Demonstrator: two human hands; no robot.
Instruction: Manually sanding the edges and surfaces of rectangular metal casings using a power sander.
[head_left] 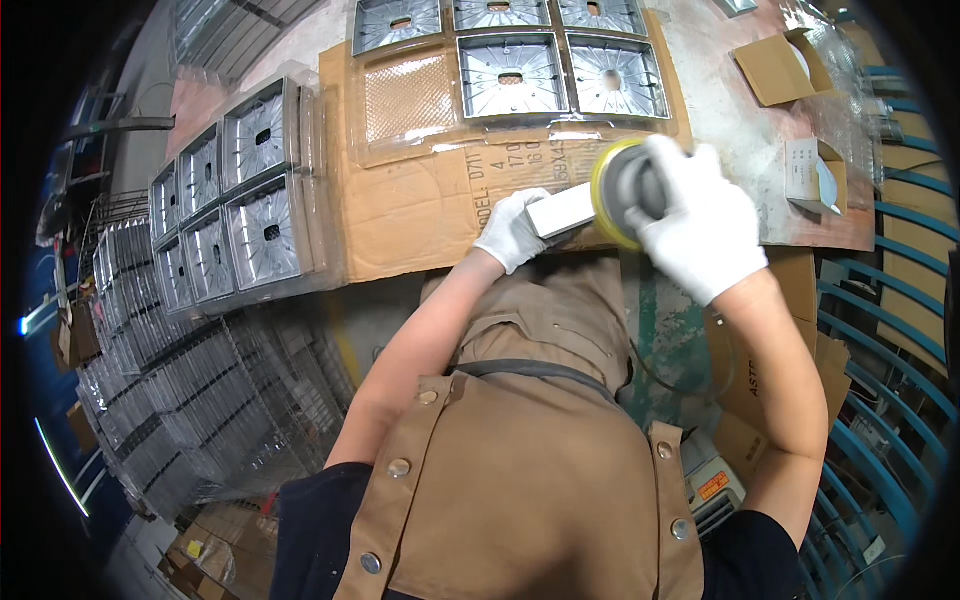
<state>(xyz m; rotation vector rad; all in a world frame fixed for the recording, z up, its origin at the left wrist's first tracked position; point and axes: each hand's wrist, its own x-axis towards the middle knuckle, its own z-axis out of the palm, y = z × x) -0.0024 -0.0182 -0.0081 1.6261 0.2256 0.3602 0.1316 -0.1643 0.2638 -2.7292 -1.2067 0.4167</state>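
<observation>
Fingers of both gloved hands closed: left hand [512, 230] around pale flat metal piece [562, 210], right hand [700, 225] on yellow-rimmed sander [622, 190].

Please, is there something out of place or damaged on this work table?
One thing stands out: in the top group of metal trays, one slot holds only a clear blister shell, no tray. The cardboard sheet under them has worn, ragged edges. The left hand holds a flat white part against the sander in the right hand.
</observation>
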